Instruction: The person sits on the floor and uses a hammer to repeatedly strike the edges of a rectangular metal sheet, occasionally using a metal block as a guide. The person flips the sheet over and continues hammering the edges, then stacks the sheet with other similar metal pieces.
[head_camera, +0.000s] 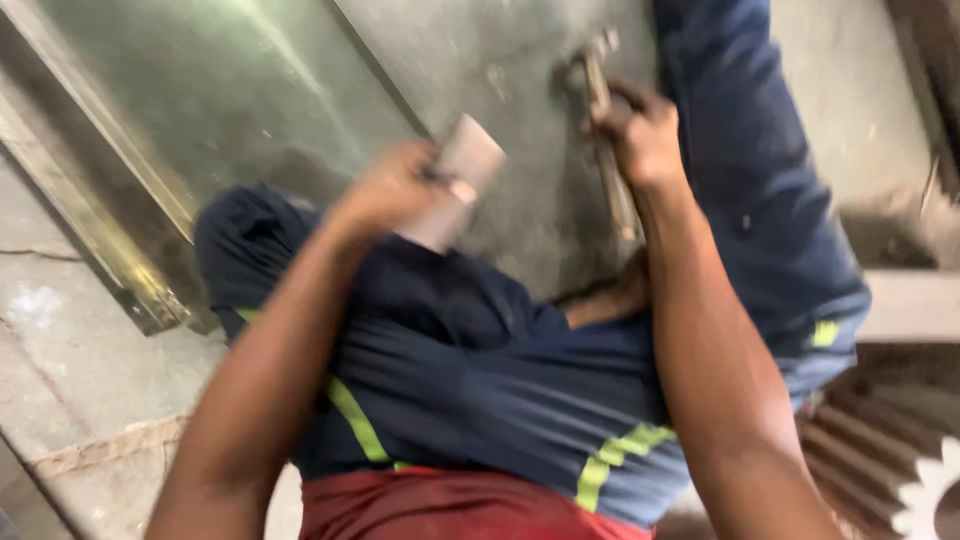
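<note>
L hand (395, 190) fingers clamp pale flat block (458, 180); R hand (640, 135) fingers grip metal hammer (605, 130).

I read this as a rough workshop: bare, cracked concrete floor (70, 370), a metal-framed glass panel (200, 110) lying on it, and a toothed gear (925, 490) well right of that panel.

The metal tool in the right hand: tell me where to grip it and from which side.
Grip the metal tool on its long straight shaft, about where the right hand wraps it now, coming from the right. The shaft runs nearly upright in view and offers an even grip; the wider head at the top looks awkward to hold. The picture is blurred, so finer detail cannot be told.
</note>
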